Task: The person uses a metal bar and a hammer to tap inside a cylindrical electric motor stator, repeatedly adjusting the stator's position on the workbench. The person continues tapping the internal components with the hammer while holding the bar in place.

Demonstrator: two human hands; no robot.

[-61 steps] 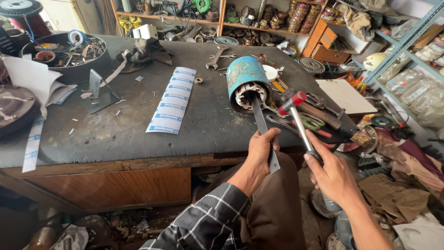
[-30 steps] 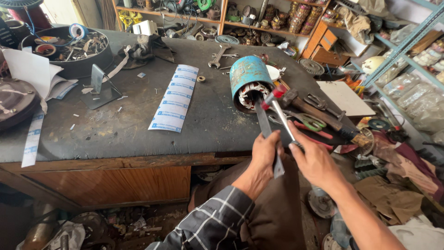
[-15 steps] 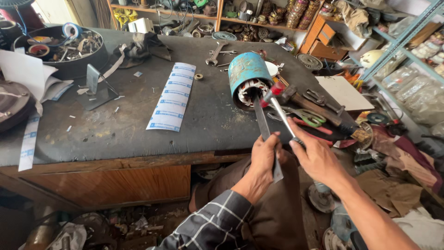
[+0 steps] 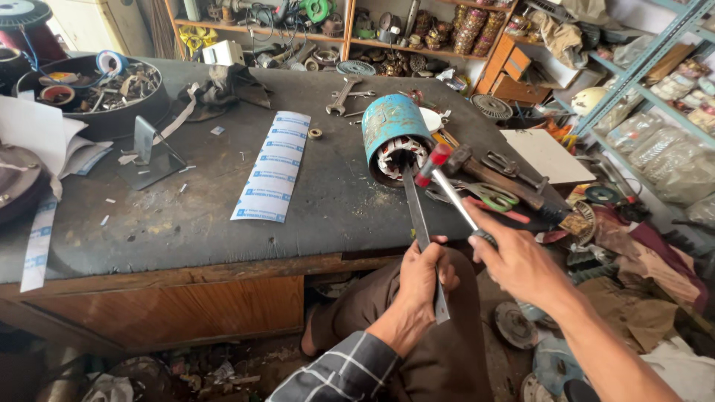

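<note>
Our left hand [image 4: 421, 279] grips a flat steel bar [image 4: 417, 212], tip inside the rusty blue cylindrical stator [image 4: 395, 145] at twelve o'clock; our right hand [image 4: 518, 260] clutches a red-headed mallet [image 4: 436, 160], now raised closer.

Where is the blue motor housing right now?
In the head view, the blue motor housing lies on its side on the bench, right of centre, between the white strip and the hammer.

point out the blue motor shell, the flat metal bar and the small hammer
blue motor shell [image 4: 392, 123], head view, on its painted side
flat metal bar [image 4: 415, 205], head view, on the blade above the left hand
small hammer [image 4: 433, 164], head view, on its red head
</note>
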